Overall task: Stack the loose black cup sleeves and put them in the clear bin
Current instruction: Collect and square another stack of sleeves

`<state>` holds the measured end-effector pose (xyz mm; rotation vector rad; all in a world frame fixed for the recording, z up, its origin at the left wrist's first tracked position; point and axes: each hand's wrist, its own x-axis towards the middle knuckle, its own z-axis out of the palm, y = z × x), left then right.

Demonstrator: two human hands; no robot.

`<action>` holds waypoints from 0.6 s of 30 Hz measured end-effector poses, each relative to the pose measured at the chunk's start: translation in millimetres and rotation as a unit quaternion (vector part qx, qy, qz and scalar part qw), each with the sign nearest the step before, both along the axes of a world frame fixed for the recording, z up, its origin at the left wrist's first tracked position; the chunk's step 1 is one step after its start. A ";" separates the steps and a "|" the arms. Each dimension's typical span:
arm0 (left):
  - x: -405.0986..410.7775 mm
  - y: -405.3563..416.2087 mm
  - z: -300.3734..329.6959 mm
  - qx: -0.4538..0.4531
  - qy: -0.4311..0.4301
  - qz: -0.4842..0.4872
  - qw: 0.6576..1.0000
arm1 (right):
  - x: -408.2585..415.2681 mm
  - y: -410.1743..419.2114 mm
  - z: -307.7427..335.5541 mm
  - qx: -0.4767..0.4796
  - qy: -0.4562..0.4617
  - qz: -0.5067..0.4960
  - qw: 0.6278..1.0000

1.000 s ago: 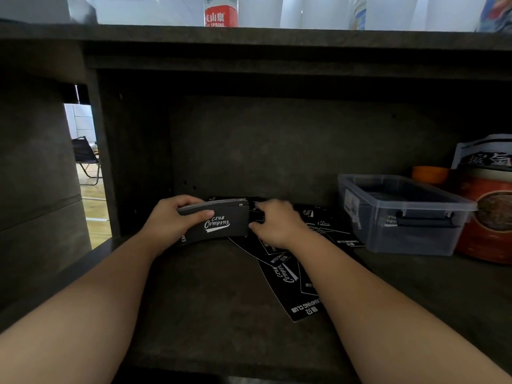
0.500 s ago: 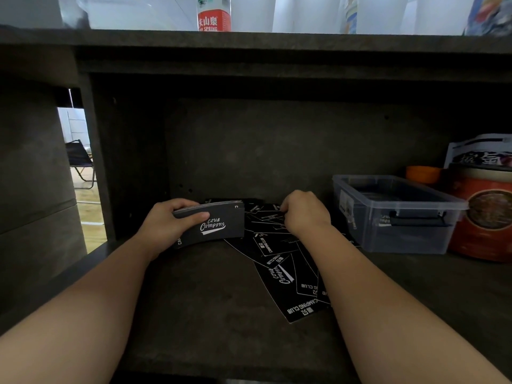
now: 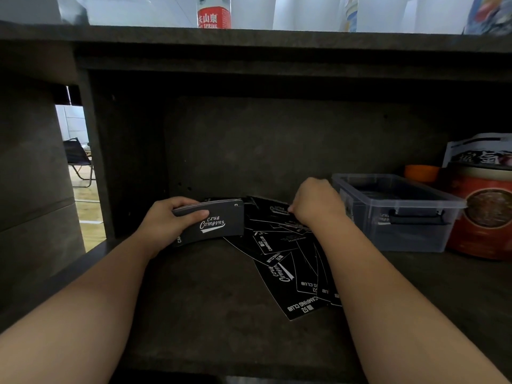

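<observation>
Now the dark shelf (image 3: 194, 314) takes up nearly everything, and the clear bin (image 3: 393, 214) stands on it toward the right end, a red tub (image 3: 487, 217) just past it. Left of the bin, loose black sleeves (image 3: 279, 261) lie fanned across the board, overlapping one another. Further left of the bin, the left hand (image 3: 166, 223) grips a neat stack (image 3: 213, 223) of sleeves, fingers curled over its top edge and thumb under, held upright just beside the pile. The right hand (image 3: 315, 203) has swung away from the stack toward the bin's near wall in the last second, and its fingertips are pinched down on the far edge of the pile; whether one sleeve is caught I cannot tell. That shift looks like a reach for the next sleeve to add. Plenty of sleeves remain loose, so I judge the stacking to be about midway and the bin step not yet begun.
</observation>
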<state>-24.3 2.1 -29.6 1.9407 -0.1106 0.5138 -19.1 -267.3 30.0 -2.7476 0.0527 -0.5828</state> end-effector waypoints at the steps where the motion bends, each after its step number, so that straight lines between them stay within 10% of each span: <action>1: -0.3 0.3 0.0 -0.001 0.001 -0.001 1.000 | -2.9 0.4 2.1 0.022 -0.048 0.021 0.998; 7: -1.5 -0.8 1.6 0.002 -0.004 -0.005 1.000 | -9.1 9.6 4.7 0.091 -0.274 0.112 0.951; 18: -2.8 -0.8 2.8 -0.020 0.006 -0.022 1.000 | 5.9 39.2 -33.6 0.149 -0.062 0.207 0.965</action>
